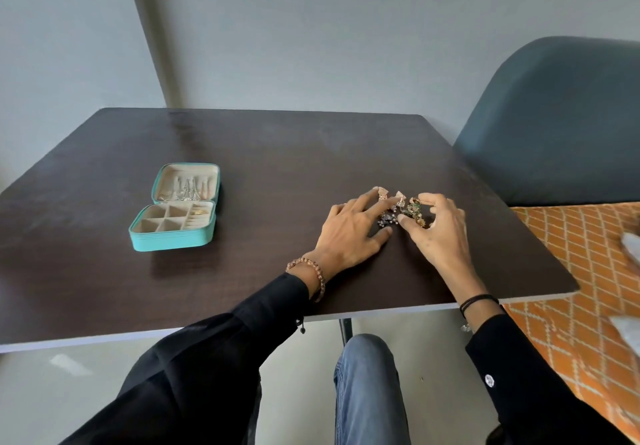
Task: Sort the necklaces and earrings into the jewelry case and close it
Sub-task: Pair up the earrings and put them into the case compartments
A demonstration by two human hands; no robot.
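Note:
A turquoise jewelry case [166, 236] lies open on the left of the dark table [263, 153]. Its lid holds hanging necklaces [188, 188], and its divided tray has a small gold piece [199, 211] in a right-hand slot. A small pile of earrings [401, 207] sits right of centre: rose-gold ones at the back, a dark beaded one in front, a green-and-gold one at the right. My left hand [349, 233] lies flat with fingers spread, its fingertips touching the pile. My right hand [438, 233] curls over the pile and pinches the green-and-gold earring [414, 209].
A blue-grey chair [554, 125] stands past the table's right edge. An orange patterned cloth [571, 271] covers a surface at the right, with pale blurred items on it. A grey wall rises close behind the table. My knee in jeans [367, 375] is under the near edge.

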